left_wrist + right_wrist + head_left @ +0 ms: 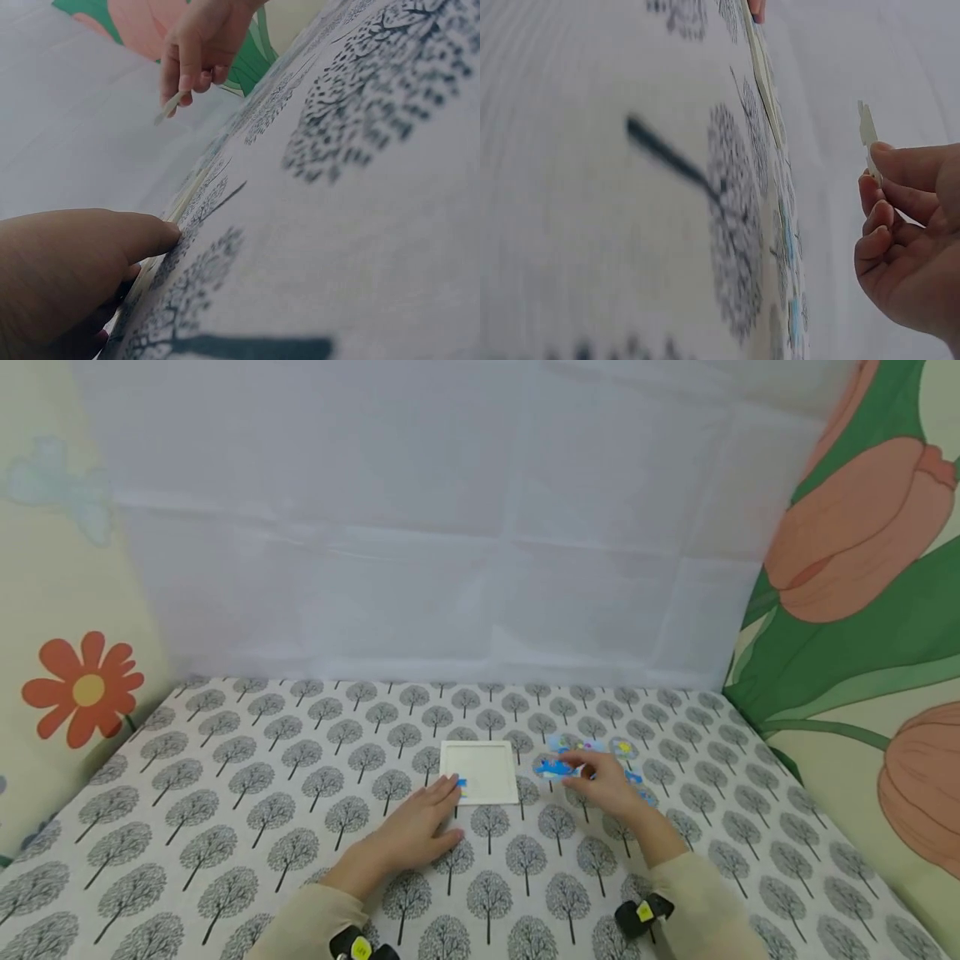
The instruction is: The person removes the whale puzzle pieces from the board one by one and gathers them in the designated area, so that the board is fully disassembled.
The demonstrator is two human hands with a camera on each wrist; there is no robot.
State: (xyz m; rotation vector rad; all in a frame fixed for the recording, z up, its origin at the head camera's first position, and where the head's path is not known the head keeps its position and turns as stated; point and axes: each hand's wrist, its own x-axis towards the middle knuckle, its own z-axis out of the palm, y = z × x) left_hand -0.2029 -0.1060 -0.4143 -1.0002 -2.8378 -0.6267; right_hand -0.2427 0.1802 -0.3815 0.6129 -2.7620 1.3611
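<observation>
A square white puzzle tray [483, 764] with a raised rim lies flat on the cloth. My left hand [412, 827] rests at its lower left corner, fingers straight. Those fingertips touch a small blue puzzle piece [462, 788] in that corner and partly cover it. To the right of the tray, my right hand [606, 785] pinches a blue puzzle piece [553, 768] between thumb and fingers. In the right wrist view this held piece [867, 131] appears edge-on, raised off the table, its printed face turned out of sight.
Several loose puzzle pieces [623, 748] in blue with coloured spots lie around and behind the right hand, partly hidden by it. A tree-patterned cloth [322, 852] covers the table. A white sheet [420, 527] hangs along the back edge, between flower-painted walls.
</observation>
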